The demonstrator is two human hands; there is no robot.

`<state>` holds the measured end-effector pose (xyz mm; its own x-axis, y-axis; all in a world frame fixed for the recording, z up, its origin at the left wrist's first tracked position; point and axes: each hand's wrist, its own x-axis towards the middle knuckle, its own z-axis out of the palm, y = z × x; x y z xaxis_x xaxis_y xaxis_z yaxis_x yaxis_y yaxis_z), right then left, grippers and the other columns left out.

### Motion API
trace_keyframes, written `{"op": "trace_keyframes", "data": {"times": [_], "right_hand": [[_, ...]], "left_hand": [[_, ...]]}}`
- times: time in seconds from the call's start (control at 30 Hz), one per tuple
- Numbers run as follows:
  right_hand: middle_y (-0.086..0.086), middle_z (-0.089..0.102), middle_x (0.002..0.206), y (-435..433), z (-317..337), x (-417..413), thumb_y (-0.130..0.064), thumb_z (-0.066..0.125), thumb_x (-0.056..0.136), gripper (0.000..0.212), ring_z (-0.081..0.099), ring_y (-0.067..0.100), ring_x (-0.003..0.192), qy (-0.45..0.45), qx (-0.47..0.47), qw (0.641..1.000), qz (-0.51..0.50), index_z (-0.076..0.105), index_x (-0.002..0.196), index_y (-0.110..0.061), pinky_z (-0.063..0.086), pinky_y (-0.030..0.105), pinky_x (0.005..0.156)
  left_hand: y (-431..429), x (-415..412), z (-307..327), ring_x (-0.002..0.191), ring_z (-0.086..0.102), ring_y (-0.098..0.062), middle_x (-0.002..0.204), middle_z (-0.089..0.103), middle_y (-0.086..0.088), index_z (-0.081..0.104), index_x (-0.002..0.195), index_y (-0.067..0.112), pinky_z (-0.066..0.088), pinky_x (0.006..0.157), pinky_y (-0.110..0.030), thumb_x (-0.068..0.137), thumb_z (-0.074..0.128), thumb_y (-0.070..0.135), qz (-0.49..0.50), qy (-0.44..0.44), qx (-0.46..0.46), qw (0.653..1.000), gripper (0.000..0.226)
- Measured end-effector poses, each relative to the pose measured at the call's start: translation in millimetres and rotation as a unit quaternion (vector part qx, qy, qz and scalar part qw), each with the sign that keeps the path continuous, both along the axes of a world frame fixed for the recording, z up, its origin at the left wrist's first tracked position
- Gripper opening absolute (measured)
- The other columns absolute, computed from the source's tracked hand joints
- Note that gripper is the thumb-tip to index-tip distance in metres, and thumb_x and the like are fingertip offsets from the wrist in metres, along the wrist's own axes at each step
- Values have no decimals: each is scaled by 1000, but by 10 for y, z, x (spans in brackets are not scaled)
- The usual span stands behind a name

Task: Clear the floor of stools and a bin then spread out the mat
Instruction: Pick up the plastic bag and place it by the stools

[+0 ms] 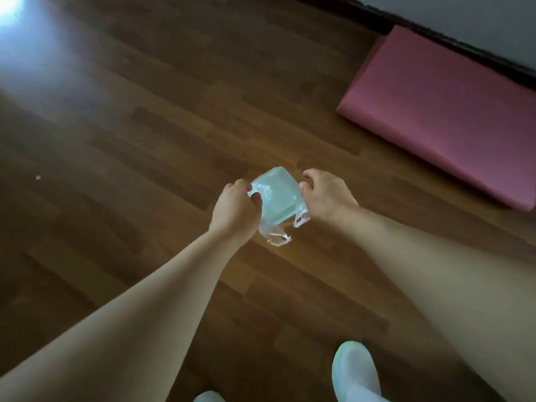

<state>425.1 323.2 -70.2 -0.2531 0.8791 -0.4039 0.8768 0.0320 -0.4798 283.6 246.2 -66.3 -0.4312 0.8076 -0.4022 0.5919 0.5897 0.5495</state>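
Note:
A small pale green bin (277,195) lined with a clear plastic bag sits between both hands, seen from above over the wooden floor. My left hand (236,208) grips its left rim and the bag. My right hand (326,194) holds the right rim. Loose bag ends (278,237) hang below the bin. The pink mat (443,111) lies folded on the floor at the upper right, along the wall. No stool is in view.
Dark skirting (452,39) and a grey wall run across the upper right corner. My feet in light slippers (355,369) stand at the bottom edge. A bright window glare (11,7) falls on the floor at the upper left.

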Motion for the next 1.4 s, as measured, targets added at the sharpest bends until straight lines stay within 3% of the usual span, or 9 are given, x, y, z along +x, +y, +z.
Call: {"op": "trace_keyframes", "data": {"times": [0.07,0.17,0.23,0.4,0.53,0.73,0.93,1.07,1.4], "right_hand": [[8,60,118,154,-541,-31,-29,37,97,31,54,29,111,-1,7,1000,3,57,114,-13,41,35,86],[7,58,104,363,-1159,-129,-40,31,98,34,53,33,107,2,-6,1000,12,55,91,-17,38,35,77],[9,58,119,492,-1413,-187,-48,26,97,43,50,33,115,14,-14,1000,2,58,106,-19,40,38,88],[12,46,140,688,-1771,-315,-54,27,96,55,41,36,129,5,-44,999,-25,43,135,-18,35,42,104],[12,32,149,628,-1922,-352,-52,37,94,65,33,36,134,-14,-97,995,-27,16,148,-22,32,45,108],[9,21,151,658,-1874,-433,-54,39,92,68,19,37,137,-4,-87,995,-49,15,148,-24,27,49,106],[10,17,152,584,-1238,-634,-58,36,92,71,15,36,139,-10,-84,996,-32,10,149,-23,27,50,107],[11,19,150,381,-438,-823,-57,33,93,70,17,37,137,-6,-85,996,-26,11,149,-22,27,50,106],[8,24,147,-257,2001,-1304,-56,34,93,66,21,34,135,32,-63,997,12,13,148,-25,29,49,104]], "left_hand": [[105,49,-564,95,56,-28,122,54,-15,48,126,7,45,69,-33,98,33,31,65,-33,-28,997,40],[300,102,-1204,116,49,-36,135,41,-15,40,137,15,41,98,-47,98,27,43,163,-86,-36,982,50],[451,119,-1469,121,44,-37,137,37,-16,43,137,20,36,104,-46,97,23,48,215,-120,-9,969,52],[713,131,-1854,110,48,-35,131,40,-19,54,122,16,38,97,-42,96,35,46,247,-131,-17,960,44],[651,199,-2038,73,49,-19,117,50,-10,43,110,27,52,80,-39,88,55,31,244,-162,-46,955,25],[721,172,-2036,83,52,-25,107,36,0,42,112,31,52,80,-39,86,57,20,233,-110,-37,965,32],[634,-64,-1418,81,49,-26,102,39,-1,45,106,29,35,71,-34,97,34,28,215,-48,5,975,14],[416,-231,-569,104,53,-31,117,49,-8,46,118,25,32,78,-34,97,20,50,237,-52,23,970,41],[-275,-606,1862,101,58,-32,126,44,-5,19,122,39,50,78,-39,85,43,62,285,-29,42,957,49]]}}
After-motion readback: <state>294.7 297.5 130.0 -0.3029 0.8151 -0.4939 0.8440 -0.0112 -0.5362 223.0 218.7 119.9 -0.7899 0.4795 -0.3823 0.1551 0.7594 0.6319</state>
